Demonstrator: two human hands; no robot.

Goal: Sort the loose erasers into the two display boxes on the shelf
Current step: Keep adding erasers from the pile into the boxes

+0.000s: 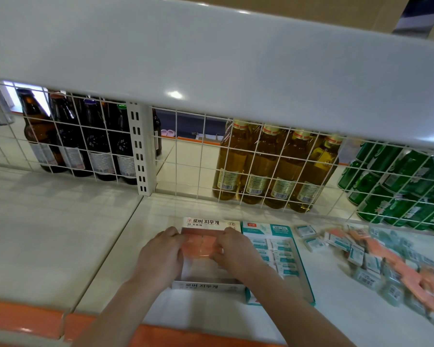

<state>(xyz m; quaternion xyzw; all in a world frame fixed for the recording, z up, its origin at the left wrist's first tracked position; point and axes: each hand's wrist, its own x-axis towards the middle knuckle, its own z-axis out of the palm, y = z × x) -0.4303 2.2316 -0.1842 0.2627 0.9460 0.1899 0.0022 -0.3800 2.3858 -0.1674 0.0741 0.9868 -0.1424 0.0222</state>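
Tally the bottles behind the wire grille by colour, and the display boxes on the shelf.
Dark brown bottles: 5, the fifth mostly hidden behind the post
Yellow bottles: 4
Pink-eraser display box: 1
Teal display box: 1
Total: 11

Your one head camera looks forward and down, close over the shelf (115, 246), its wide angle reaching the wire grid (261, 166) behind.

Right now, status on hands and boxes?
Both hands, left and right, pressing pink erasers into pink box. Teal box part-filled. Loose pile remains right.
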